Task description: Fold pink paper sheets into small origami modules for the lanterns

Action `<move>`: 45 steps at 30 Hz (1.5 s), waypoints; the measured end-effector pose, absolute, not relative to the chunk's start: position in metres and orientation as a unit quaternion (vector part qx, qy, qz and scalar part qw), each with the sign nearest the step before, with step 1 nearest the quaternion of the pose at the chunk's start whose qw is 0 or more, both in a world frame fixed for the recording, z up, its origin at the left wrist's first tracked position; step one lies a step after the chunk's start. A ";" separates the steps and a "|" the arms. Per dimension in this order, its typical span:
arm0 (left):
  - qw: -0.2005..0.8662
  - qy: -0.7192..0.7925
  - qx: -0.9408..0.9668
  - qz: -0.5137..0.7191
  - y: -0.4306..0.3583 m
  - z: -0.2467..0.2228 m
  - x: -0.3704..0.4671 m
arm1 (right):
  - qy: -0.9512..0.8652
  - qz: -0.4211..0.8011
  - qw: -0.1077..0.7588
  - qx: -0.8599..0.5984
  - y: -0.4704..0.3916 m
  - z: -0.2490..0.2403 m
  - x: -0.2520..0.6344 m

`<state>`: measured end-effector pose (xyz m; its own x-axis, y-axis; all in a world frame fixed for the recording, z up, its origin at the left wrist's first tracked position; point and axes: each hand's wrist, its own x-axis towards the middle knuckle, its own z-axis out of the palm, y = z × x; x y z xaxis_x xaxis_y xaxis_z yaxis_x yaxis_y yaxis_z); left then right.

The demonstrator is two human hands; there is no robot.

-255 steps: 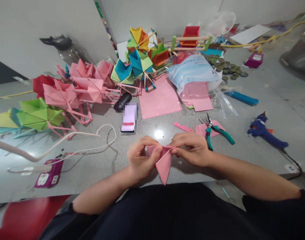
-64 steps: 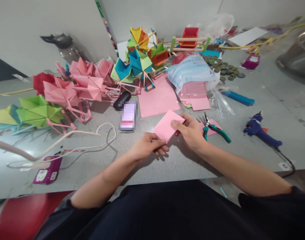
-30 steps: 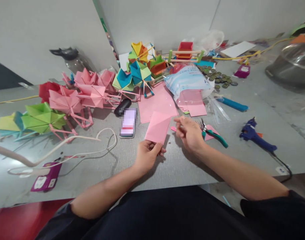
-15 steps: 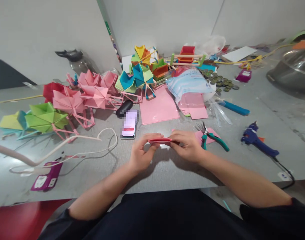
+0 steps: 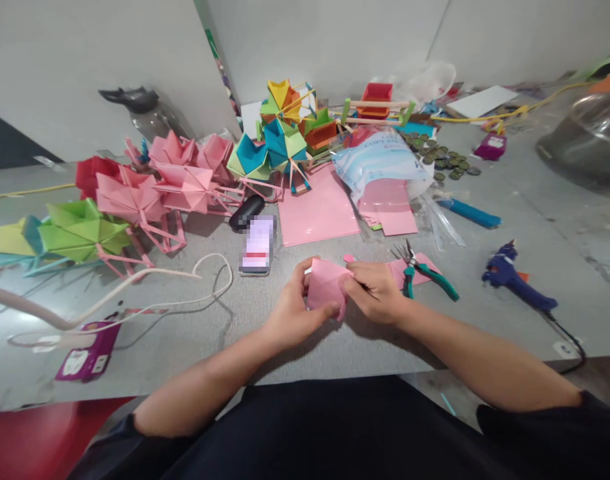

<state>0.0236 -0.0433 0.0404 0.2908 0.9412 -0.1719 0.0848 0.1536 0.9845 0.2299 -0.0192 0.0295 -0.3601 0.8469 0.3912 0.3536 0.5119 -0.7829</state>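
Between my hands is a small folded piece of pink paper [image 5: 325, 285], its broad face tilted up toward me. My left hand [image 5: 299, 307] grips it along the left side and lower edge, with the thumb across the bottom. My right hand [image 5: 373, 288] pinches its right edge between thumb and fingers. The paper is held just above the grey table [image 5: 225, 353]. Pliers with green handles [image 5: 419, 270] lie right of my right hand, over another pink paper piece [image 5: 427, 263]. A phone [image 5: 259, 247] rests beyond my left hand.
Pink folded paper models [image 5: 135, 193] and a green one [image 5: 85, 230] stand at left. A pink sheet [image 5: 317, 210] and a plastic packet [image 5: 382, 160] lie ahead. At right are a blue glue gun [image 5: 519, 277] and a blue cutter [image 5: 469, 212]. A white cable [image 5: 179, 305] curls at left.
The folded pink paper has turned from edge-on to showing its broad face. My left thumb has moved lower on it, and my right hand still pinches its right side.
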 end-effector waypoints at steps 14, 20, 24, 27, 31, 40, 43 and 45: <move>0.667 0.486 0.467 0.317 -0.026 0.039 0.018 | -0.623 0.411 0.445 -0.495 -0.009 0.031 0.226; 0.642 0.490 0.448 0.384 -0.025 0.036 0.018 | -0.663 0.513 0.342 -0.425 -0.015 0.023 0.218; 0.628 0.488 0.470 0.382 -0.023 0.036 0.015 | -0.642 0.542 0.338 -0.424 -0.011 0.022 0.223; 0.601 0.503 0.484 0.390 -0.024 0.035 0.016 | -0.629 0.563 0.323 -0.427 -0.008 0.023 0.228; 0.582 0.504 0.498 0.399 -0.024 0.034 0.015 | -0.613 0.600 0.299 -0.418 -0.004 0.027 0.230; 0.555 0.539 0.458 0.437 -0.002 0.039 0.003 | -0.597 0.610 0.215 -0.475 0.001 0.024 0.231; 0.566 0.543 0.465 0.411 -0.002 0.036 0.005 | -0.629 0.556 0.241 -0.487 0.001 0.021 0.229; 0.559 0.541 0.471 0.416 -0.003 0.032 0.007 | -0.645 0.532 0.256 -0.486 0.001 0.019 0.229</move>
<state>0.0071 -0.0035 0.0325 0.0689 0.9746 -0.2132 0.0450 0.2105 0.9766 0.2290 0.0014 0.0193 -0.3968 0.8989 -0.1860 0.3532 -0.0375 -0.9348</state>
